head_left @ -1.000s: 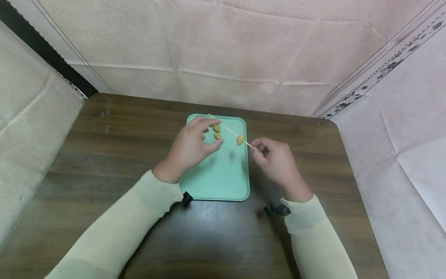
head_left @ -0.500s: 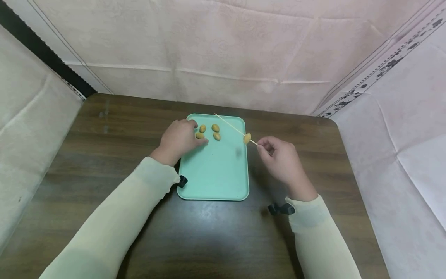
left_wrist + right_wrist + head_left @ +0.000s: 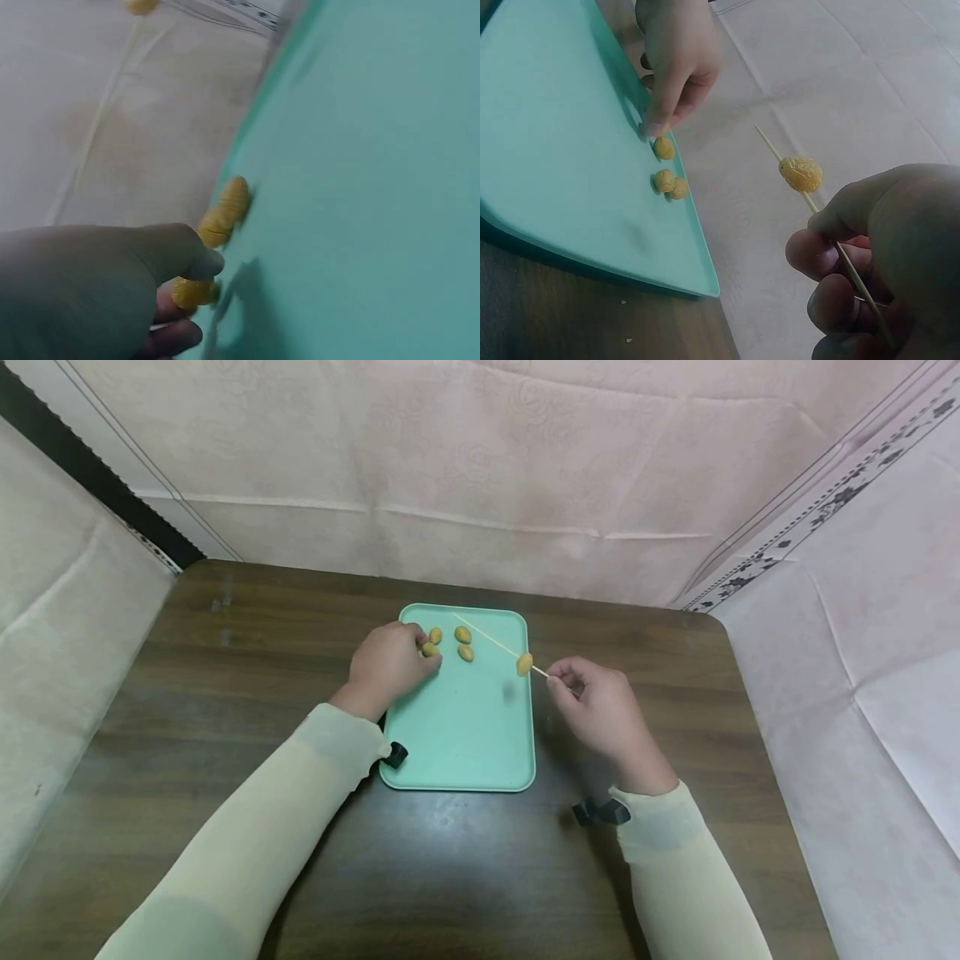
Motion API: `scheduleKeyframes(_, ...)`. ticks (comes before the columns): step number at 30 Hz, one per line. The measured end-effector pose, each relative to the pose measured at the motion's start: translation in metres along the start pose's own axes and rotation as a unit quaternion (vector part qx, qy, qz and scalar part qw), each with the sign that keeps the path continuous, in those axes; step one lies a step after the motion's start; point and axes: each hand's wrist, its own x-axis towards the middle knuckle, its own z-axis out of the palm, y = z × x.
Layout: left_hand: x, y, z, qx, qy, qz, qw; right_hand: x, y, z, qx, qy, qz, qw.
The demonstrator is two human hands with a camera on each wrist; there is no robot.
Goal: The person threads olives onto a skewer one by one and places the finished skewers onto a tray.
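The right hand [image 3: 600,703] pinched a slim pale wooden skewer [image 3: 861,287] bearing one wrinkled yellow oval fruit [image 3: 803,175], while the left hand [image 3: 387,667] clamped a second yellow fruit [image 3: 193,293] at the far left of the mint-green rectangular tray [image 3: 461,727], seemingly for threading, which called next for lifting.

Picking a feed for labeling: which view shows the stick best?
Right wrist: the stick is near and large, tip to right hand. Head shows it small and thin; left wrist, blurred in the background.

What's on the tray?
At least four yellow pieces at the far end of the tray, one between thumb and fingers of the left hand. What that hand covers can't be seen.
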Motion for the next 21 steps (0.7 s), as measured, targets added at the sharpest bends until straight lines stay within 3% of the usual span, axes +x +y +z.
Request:
scheduleKeyframes(5,-0.005,0.003,-0.008,-0.124,0.011,0.005,0.9922,0.0,0.0,0.001,-0.001,0.005,-0.01,1.0)
scheduleKeyframes(7,-0.007,0.005,-0.011,-0.177,0.021,0.017,0.9839,0.0,0.0,0.0,-0.001,0.006,-0.015,1.0)
scheduleKeyframes(11,-0.008,0.008,-0.014,-0.276,0.042,0.035,0.9597,0.0,0.0,0.001,0.001,0.009,-0.026,1.0)
scheduleKeyframes(17,-0.009,0.008,-0.018,-0.359,0.068,0.033,0.9304,0.0,-0.002,0.001,0.01,0.011,-0.032,0.999)
scheduleKeyframes(21,-0.009,0.008,-0.019,-0.382,0.078,0.028,0.9205,0.0,-0.002,0.001,0.016,0.009,-0.039,0.999)
